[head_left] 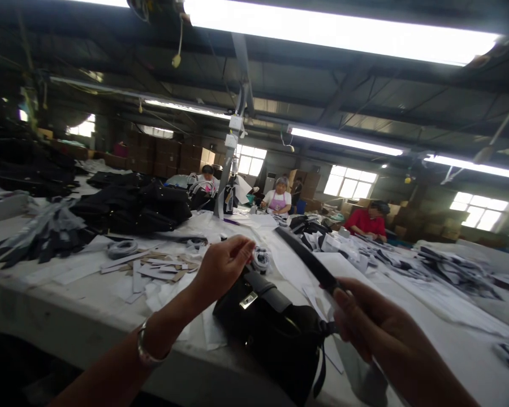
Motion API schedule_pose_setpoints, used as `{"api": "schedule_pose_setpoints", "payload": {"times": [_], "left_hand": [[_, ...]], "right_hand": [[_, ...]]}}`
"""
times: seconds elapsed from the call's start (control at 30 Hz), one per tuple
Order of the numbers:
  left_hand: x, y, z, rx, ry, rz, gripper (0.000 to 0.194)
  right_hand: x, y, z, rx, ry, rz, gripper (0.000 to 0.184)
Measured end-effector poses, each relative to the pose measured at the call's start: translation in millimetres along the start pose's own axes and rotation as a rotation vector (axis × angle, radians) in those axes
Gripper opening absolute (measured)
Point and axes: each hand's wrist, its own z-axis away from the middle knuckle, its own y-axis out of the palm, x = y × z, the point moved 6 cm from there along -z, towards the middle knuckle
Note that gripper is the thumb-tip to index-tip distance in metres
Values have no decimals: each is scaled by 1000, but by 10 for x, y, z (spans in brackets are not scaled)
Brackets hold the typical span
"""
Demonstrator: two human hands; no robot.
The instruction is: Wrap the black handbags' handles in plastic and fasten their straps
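A black handbag (275,347) with a flap and a silver metal clasp (248,300) lies at the table's front edge, tilted in front of me. My left hand (221,265), a bracelet on its wrist, is closed in a pinch just above the bag's far left end. What sits between its fingertips is too small to tell. In my right hand (371,319) is a flat black strap (303,255), gripped near its lower end and slanting up to the left. Beside that hand, a short strap with a knot-like fitting (327,328) hangs from the bag's right end.
Left on the white table (89,305) lie paper and cardboard strips (156,268), a roll of tape (122,249) and a heap of black bags (131,206). Cut pieces (343,249) lie right. A post (227,186) rises mid-table; several people sit beyond.
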Motion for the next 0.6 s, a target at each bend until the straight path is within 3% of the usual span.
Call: {"api": "schedule_pose_setpoints", "payload": {"times": [0.03, 0.1, 0.17, 0.27, 0.43, 0.5, 0.6], "left_hand": [[161, 150, 11, 155, -26, -56, 36], [393, 366, 82, 333, -32, -91, 29], [506, 503, 148, 410, -13, -97, 20], [517, 625, 166, 479, 26, -82, 31], [467, 782, 89, 670, 56, 193, 48], [528, 816, 37, 670, 34, 310, 47], [718, 800, -62, 529, -14, 301, 38]], "right_hand": [[-81, -47, -2, -29, 16, -30, 42], [-205, -71, -3, -12, 0, -24, 42], [-313, -3, -11, 103, -25, 17, 41], [-433, 165, -45, 298, -90, 54, 32], [-558, 416, -216, 386, -208, 189, 15], [-633, 517, -293, 414, -214, 247, 15], [-754, 608, -381, 427, -189, 345, 15]]}}
